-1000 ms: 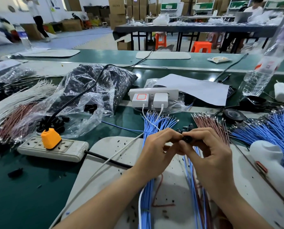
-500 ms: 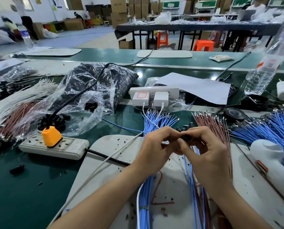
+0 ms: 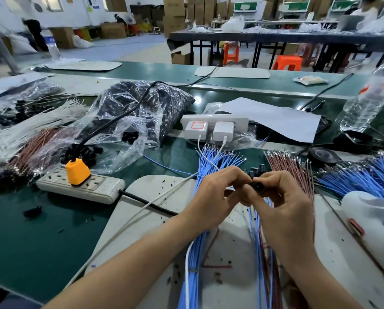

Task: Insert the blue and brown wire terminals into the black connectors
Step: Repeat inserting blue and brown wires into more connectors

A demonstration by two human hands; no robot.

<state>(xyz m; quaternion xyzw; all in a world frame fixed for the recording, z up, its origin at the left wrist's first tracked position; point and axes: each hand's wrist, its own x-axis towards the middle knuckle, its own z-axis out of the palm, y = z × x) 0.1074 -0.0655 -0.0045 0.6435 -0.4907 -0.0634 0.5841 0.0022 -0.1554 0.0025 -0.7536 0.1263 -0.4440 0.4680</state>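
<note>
My right hand (image 3: 282, 201) pinches a small black connector (image 3: 257, 185) between thumb and fingers above the white mat (image 3: 155, 197). My left hand (image 3: 217, 197) meets it from the left, fingertips curled and pinching at the connector; the wire end it holds is hidden by the fingers. A bundle of blue wires (image 3: 211, 159) fans out behind the hands and runs under them toward me. Brown wires (image 3: 284, 163) lie to the right of it. A few loose black connectors (image 3: 257, 169) sit between the two bundles.
A white power strip (image 3: 79, 186) with an orange plug (image 3: 77, 169) lies at the left. A plastic bag of black parts (image 3: 142, 110) sits behind it. More blue wires (image 3: 369, 175), a white tool (image 3: 365, 210) and a water bottle (image 3: 365, 105) stand at the right.
Both hands stay joined at the black connector with only small finger shifts. The view has tilted slightly.
</note>
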